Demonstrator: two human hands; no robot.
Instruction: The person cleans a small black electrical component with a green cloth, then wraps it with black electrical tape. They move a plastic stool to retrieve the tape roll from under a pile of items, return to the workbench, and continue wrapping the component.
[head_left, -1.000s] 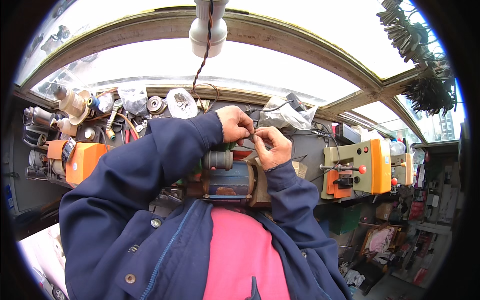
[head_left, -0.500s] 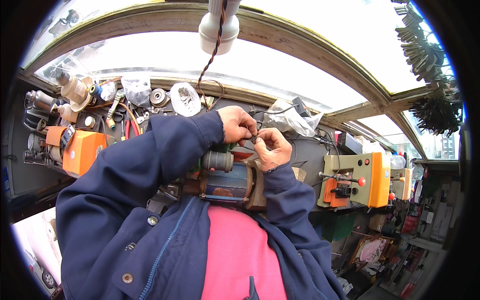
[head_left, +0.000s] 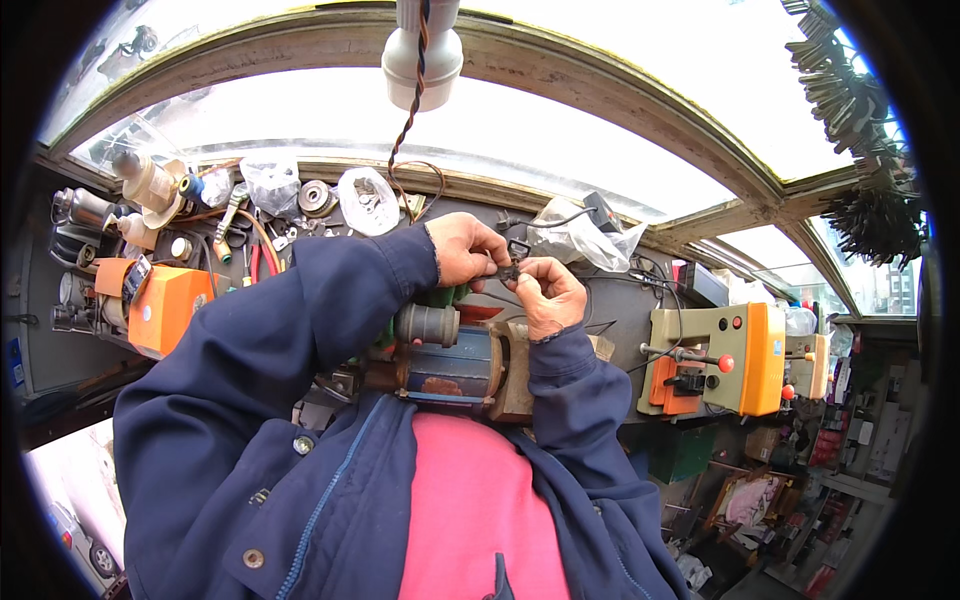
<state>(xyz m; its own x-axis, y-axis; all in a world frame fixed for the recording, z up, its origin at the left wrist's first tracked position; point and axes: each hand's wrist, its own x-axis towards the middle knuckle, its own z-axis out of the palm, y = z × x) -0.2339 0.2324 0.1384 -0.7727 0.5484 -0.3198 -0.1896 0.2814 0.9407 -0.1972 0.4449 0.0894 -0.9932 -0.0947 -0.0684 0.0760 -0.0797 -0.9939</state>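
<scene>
Above the workbench, my left hand [head_left: 463,251] and my right hand [head_left: 550,297] meet, fingertips pinched together. Between them is a small dark piece [head_left: 511,270], mostly covered by my fingers; its kind is too small to make out. Just beyond the fingertips shows a small dark loop [head_left: 518,248], and I cannot tell whether it belongs to that piece. Below my hands, close to my body, stands a worn blue motor-driven machine [head_left: 449,363] with a grey cylindrical end [head_left: 428,325].
On the right stands a beige and yellow key-cutting machine [head_left: 712,350] with a red-knobbed lever. Pliers [head_left: 262,262], bottles and an orange box [head_left: 170,308] crowd the left. Clear plastic bags [head_left: 370,201] lie along the window. A twisted cable [head_left: 408,125] hangs beside a white lamp fitting [head_left: 422,70].
My hands stay together at nearly the same place, with the fingertips slightly farther apart. More of the small dark piece shows, and the dark loop beyond it is now visible.
</scene>
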